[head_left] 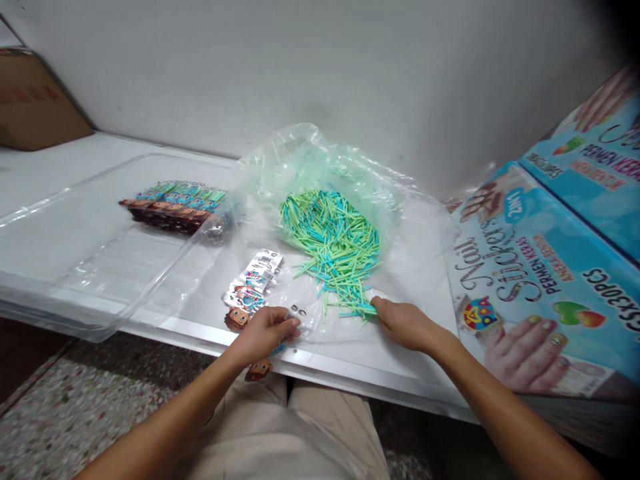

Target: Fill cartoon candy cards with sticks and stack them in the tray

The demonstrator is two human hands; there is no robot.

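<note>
My left hand [267,331] is closed on a small clear packet with cartoon stickers [251,287] near the front edge of the white table [350,363]. My right hand [403,322] pinches a few green and blue sticks at the near end of a large pile of thin sticks [333,240]. The pile spills from a clear plastic bag [310,167] lying open at the table's middle.
A clear plastic tray [100,267] at the left holds a row of filled sticker packets [175,205]. A blue printed "Nail Stickers" carton [545,280] stands at the right. A brown cardboard box [35,100] sits at the far left by the wall.
</note>
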